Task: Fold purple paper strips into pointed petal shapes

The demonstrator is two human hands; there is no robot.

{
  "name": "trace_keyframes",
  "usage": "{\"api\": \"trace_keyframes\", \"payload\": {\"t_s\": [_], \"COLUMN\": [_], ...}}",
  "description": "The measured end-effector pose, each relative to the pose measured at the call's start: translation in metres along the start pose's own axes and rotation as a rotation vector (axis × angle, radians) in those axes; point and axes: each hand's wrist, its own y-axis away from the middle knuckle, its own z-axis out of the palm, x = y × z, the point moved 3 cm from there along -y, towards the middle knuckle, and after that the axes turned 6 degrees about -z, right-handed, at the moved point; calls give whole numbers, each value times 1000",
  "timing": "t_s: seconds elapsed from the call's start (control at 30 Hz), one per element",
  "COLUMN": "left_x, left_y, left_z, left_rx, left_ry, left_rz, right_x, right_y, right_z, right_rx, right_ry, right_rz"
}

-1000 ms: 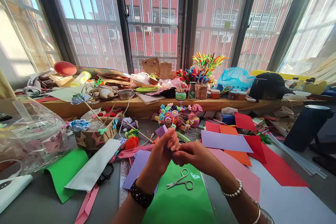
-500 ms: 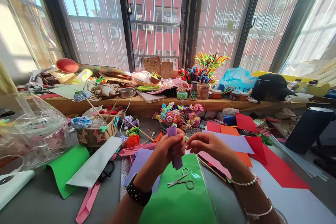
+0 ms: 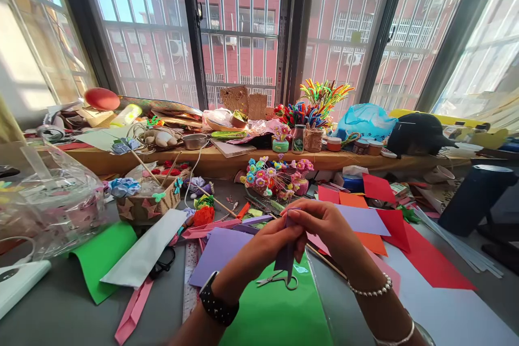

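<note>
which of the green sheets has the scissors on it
The green sheet right under the hands, at the bottom centre; the scissors lie on its far edge. The other green sheet, at left, lies partly under a white sheet.

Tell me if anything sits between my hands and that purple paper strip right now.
Nothing visible does. The left hand and right hand both pinch the purple paper strip directly; it hangs above the scissors on the green sheet.
</note>
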Motion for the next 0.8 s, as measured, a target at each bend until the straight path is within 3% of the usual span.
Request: {"api": "trace_keyframes", "payload": {"t_s": [0.2, 0.43, 0.63, 0.8], "left_x": [7, 12, 10, 17], "left_y": [4, 4, 4, 8], "left_z": [6, 14, 10, 1], "left_rx": [9, 19, 92, 249], "left_ry": [-73, 14, -3, -219], "left_rz": [72, 154, 169, 224], "right_x": [-5, -11, -15, -18], "right_y": [0, 3, 5, 6], "right_z": [-9, -11, -11, -13], "right_rx": [176, 158, 218, 253], "right_ry": [41, -10, -1, 47], "right_rz": [-85, -76, -78, -106]}}
